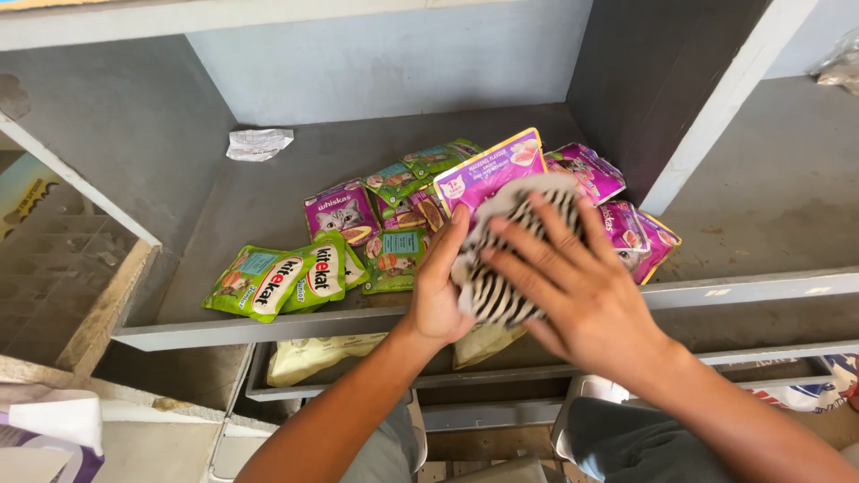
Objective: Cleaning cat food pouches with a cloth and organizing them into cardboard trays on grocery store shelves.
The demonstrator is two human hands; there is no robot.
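Green pouches at shelf front edge, left of striped cloth, loosely piled. Left hand cupped on cloth's left edge, propping purple pouch upright against it. Right hand spread flat over cloth, fingers splayed, pressing, gripping nothing. More purple pouches right of cloth.

Your left hand curls upright, fingers half-closed; your right hand lies flat, fingers spread, both forearms reaching forward.
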